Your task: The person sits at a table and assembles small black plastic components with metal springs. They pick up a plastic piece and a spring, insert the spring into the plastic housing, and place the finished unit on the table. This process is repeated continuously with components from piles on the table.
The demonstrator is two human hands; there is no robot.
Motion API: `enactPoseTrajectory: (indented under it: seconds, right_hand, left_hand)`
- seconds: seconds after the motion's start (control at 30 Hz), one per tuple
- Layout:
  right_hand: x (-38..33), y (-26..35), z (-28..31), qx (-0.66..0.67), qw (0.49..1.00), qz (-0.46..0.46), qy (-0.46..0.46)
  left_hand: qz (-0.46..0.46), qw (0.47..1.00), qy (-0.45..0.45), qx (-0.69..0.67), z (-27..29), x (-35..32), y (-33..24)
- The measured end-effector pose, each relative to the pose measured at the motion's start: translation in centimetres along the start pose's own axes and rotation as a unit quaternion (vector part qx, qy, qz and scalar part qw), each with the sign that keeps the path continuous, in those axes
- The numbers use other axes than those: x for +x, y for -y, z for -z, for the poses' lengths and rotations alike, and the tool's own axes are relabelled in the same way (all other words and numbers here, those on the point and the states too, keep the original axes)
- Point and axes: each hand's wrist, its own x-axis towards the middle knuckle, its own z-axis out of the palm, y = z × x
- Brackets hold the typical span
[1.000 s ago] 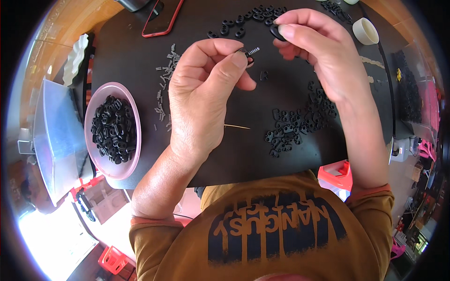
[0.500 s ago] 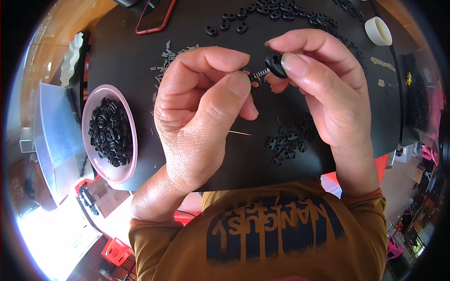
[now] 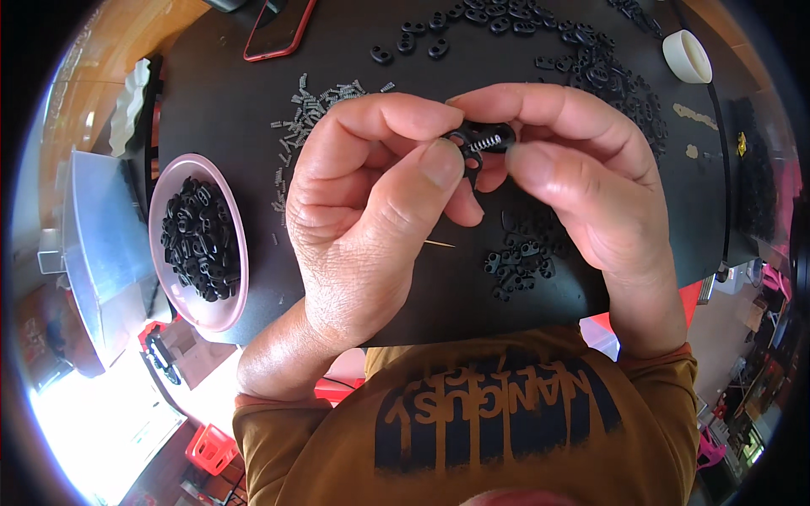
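Observation:
Above the middle of the table, my left hand [image 3: 359, 207] pinches a small black plastic cord-lock plunger [image 3: 472, 160] between thumb and forefinger. A silver coil spring [image 3: 486, 143] sits between that piece and a rounded black cord-lock shell [image 3: 506, 133]. My right hand [image 3: 595, 173] grips the shell with its thumb and fingers. Both pieces are close together, with the spring's coils showing between them. Fingertips hide part of each piece. Loose springs [image 3: 314, 110] lie scattered behind my left hand. Small black plungers [image 3: 516, 266] are heaped on the table below my right hand.
At the left, a pink bowl [image 3: 243, 274] holds many black plastic pieces [image 3: 201, 240]. Black two-holed shells [image 3: 498, 18] spread along the back and right [image 3: 603, 74]. A red-edged phone [image 3: 280, 34], a white round container [image 3: 687, 57] and a thin wooden stick [image 3: 440, 244] also lie there.
My right hand has come down and the shell has turned and closed in on the plunger, with the spring now lying against it. My left hand has shifted slightly right and down.

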Motion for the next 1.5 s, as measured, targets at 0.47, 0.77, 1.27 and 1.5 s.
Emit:
enactPoseTrajectory:
  seconds: [0.47, 0.77, 1.27, 1.5]
  right_hand:
    - [0.1, -0.1, 0.4, -0.054, 0.996, 0.041, -0.052]
    - [0.1, 0.2, 0.1, -0.076, 0.993, 0.053, -0.074]
    - [0.3, 0.3, 1.3, -0.338, 0.910, 0.241, -0.019]
    - [0.3, 0.2, 0.9, -0.352, 0.907, 0.233, -0.013]
  left_hand:
    - [0.006, 1.000, -0.011, 0.000, -0.1, 0.1, 0.0]
    - [0.014, 1.000, -0.024, 0.005, -0.2, 0.1, 0.1]
    - [-0.021, 0.998, -0.016, 0.053, -0.4, -0.1, 0.5]
    - [-0.042, 0.996, -0.029, 0.069, -0.7, -0.2, 0.5]
